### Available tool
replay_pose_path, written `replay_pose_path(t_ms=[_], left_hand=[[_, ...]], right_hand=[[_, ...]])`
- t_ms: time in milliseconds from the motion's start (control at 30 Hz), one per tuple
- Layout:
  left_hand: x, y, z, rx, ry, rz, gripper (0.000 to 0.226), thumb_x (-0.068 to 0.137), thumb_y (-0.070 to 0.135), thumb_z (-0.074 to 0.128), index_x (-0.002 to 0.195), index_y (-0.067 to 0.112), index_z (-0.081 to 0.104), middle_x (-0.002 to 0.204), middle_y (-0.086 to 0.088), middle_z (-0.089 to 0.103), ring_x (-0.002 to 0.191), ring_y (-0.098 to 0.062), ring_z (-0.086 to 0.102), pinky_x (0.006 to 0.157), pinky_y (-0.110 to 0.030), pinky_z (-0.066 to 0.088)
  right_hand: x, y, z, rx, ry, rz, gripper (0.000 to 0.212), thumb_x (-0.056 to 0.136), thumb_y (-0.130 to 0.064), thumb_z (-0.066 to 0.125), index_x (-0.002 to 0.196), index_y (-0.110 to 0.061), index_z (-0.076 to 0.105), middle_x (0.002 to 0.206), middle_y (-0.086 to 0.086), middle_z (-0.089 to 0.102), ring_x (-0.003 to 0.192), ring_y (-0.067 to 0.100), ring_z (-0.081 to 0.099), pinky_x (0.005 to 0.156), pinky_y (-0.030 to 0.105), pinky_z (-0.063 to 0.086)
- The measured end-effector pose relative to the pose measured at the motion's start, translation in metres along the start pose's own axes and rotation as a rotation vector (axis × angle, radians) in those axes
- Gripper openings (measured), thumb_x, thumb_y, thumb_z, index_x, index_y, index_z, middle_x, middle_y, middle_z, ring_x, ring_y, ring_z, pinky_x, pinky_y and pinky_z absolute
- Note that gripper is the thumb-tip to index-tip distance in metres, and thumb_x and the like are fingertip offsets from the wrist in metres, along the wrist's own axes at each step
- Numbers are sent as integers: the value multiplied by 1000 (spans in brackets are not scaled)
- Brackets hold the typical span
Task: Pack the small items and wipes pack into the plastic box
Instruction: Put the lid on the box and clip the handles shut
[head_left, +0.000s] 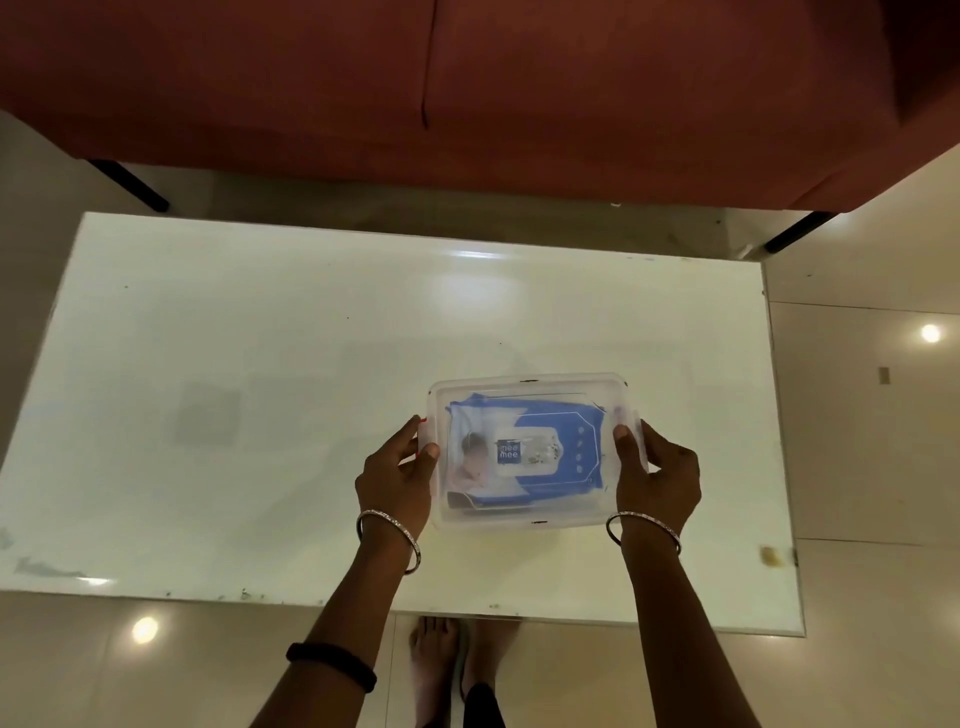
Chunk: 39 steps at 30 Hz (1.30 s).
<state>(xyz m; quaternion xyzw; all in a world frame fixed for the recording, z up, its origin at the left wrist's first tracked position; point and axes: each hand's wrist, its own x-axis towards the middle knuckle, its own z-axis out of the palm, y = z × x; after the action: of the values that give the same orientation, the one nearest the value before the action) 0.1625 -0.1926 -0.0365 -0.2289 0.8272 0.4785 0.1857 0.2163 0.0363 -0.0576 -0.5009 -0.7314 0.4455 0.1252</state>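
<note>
A clear plastic box (535, 382) with its translucent lid on rests on the white table (260, 338), right of centre and near the front edge. Through the lid I see a blue wipes pack (566, 426) lying flat inside. Small items under it are too blurred to make out. My left hand (397, 475) grips the box's left side, thumb on the lid. My right hand (657, 475) grips the right side the same way.
A dark red sofa (519, 93) with black legs stands beyond the table's far edge. Glossy tiled floor (872, 415) surrounds the table. My feet (436, 654) show below the front edge.
</note>
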Motion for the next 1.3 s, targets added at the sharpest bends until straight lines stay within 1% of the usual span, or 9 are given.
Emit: replay_pose_path(t_ms=[100,267,567,733,800,933,1067,1200,1300], left_hand=[[4,-4,-1,-21,17,-15,40,85,21,67,124,24,62,106,-6,72,83,-17,66,84,-44,57],[8,-7,4,-73,12,-77,31,85,18,66,115,18,67,99,-6,70,91,-28,67,82,-48,57],[8,-13,9,33,-24,71,26,91,19,58,116,11,56,103,-4,64,90,-26,61,76,-35,52],[-3,-20,23,27,11,124,31,96,16,47,125,5,47,119,-17,55,106,-22,51,86,-26,41],[-6,-21,29,-20,37,81,35,97,18,45,131,9,43,124,-16,49,108,-14,42,89,-26,38],[-6,-28,25,-332,-74,-161,56,93,34,51,142,23,24,135,-11,43,121,-21,46,94,-33,42],[0,-39,15,-526,-225,-370,72,88,46,57,147,30,18,131,-7,51,116,-23,54,102,-51,43],[8,-38,13,-580,-166,-334,63,89,28,61,143,10,35,127,-19,59,101,-23,62,89,-44,49],[9,-36,12,-510,-71,-269,53,84,26,68,131,9,51,118,-21,63,104,-35,62,92,-49,52]], right_hand=[[1,0,2,-58,-42,-15,39,86,-33,70,118,-9,69,109,11,69,95,23,62,85,24,42],[13,-2,0,-100,-107,47,34,85,-33,71,109,-8,68,99,10,71,81,21,60,77,25,41],[48,-2,-9,-77,-513,254,34,84,-25,74,104,-1,60,103,20,64,89,32,60,78,43,52],[41,1,-9,-105,-532,184,33,86,-32,70,105,-7,58,108,14,62,99,33,60,83,43,52],[37,7,-9,-92,-539,212,41,88,-39,66,115,-9,55,120,15,59,106,36,61,90,48,53],[28,8,-7,64,-538,337,46,84,-48,65,121,-27,46,114,4,61,95,18,62,73,33,53],[28,13,-6,169,-507,472,65,77,-48,72,133,-26,48,116,2,63,105,27,63,92,48,54],[27,9,-7,189,-496,445,32,80,-43,72,100,-17,70,89,0,73,82,22,66,61,28,52],[26,11,-8,188,-462,442,23,80,-40,74,79,-17,69,76,1,70,70,20,62,57,27,49]])
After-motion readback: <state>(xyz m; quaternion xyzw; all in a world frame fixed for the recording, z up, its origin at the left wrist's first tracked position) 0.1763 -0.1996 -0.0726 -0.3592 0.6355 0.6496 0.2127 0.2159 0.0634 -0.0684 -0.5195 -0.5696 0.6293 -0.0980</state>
